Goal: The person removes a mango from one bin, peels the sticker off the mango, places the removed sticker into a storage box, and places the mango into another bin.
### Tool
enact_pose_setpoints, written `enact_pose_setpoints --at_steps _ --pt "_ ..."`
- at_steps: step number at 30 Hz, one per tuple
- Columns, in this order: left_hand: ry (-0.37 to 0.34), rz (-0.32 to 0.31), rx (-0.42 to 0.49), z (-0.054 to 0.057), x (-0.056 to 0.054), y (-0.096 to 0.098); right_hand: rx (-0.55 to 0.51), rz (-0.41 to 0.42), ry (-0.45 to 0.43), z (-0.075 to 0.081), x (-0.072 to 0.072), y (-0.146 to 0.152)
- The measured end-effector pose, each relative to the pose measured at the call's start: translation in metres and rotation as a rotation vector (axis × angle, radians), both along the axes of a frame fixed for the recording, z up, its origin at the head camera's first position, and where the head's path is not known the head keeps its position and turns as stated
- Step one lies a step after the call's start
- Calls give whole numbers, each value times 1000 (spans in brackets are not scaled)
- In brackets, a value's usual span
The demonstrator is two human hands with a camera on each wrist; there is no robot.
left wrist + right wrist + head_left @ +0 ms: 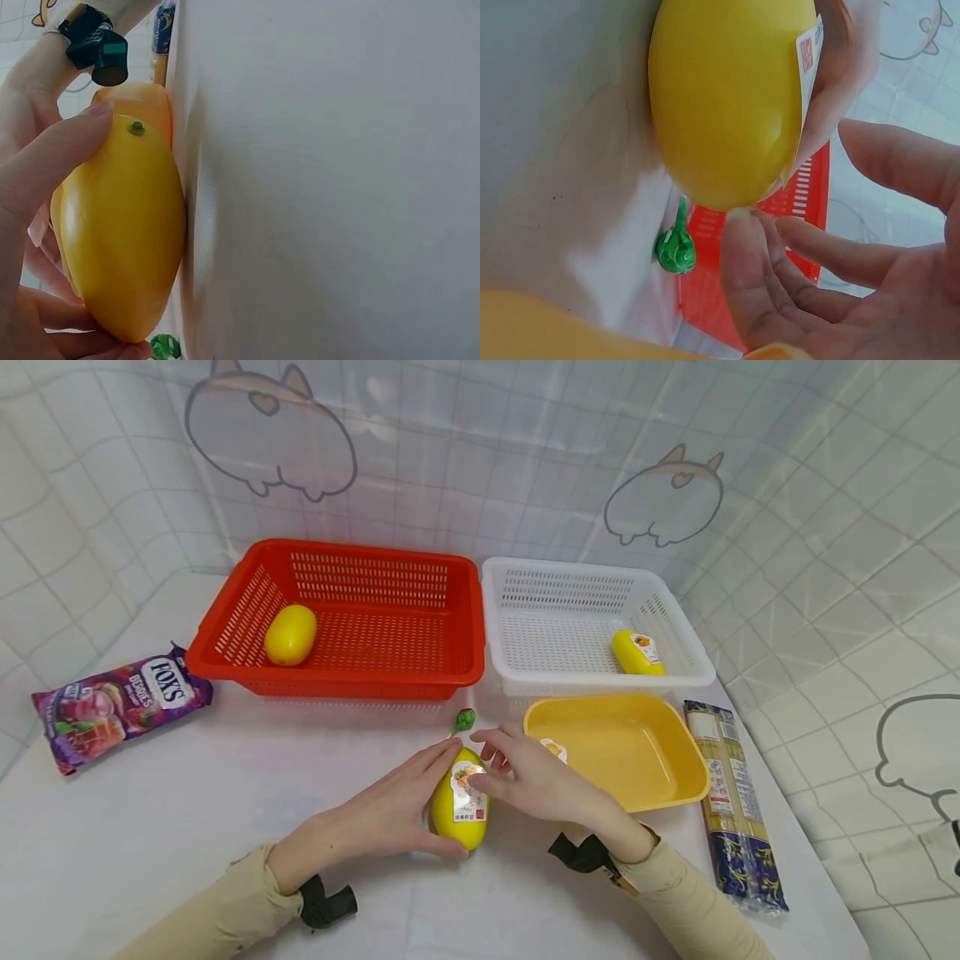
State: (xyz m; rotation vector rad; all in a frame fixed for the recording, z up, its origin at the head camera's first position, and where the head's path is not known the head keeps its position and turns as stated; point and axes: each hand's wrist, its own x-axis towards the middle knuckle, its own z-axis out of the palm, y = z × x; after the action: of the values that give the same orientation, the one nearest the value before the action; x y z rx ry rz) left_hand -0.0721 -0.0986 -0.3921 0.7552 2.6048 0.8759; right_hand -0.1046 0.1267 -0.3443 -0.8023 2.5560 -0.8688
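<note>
A yellow mango (459, 827) with a white printed label lies on the white tabletop. My left hand (378, 814) grips it from the left, thumb at the near end by the green stem stub and fingers round the far end. Over its right side hovers my right hand (536, 777), fingers loosely bent and thumb apart from them. In the right wrist view, a fingertip (739, 225) of that hand is right at the mango's far end, while the thumb stands off the label. A green-wrapped lollipop (465, 719) lies just beyond the mango.
Behind stand a red basket (360, 677) holding a mango (291, 635) and a white basket (600, 680) holding a labelled mango (630, 652). A yellow tray (630, 760) is right of my right hand, beside noodle packs (738, 810). A purple Fox's candy bag (123, 706) lies left.
</note>
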Motion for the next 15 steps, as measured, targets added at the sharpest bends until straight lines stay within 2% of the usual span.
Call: enact_pose_setpoints --at_steps 15 --pt "36 2 16 0 1 0 -23 33 28 -1 -3 2"
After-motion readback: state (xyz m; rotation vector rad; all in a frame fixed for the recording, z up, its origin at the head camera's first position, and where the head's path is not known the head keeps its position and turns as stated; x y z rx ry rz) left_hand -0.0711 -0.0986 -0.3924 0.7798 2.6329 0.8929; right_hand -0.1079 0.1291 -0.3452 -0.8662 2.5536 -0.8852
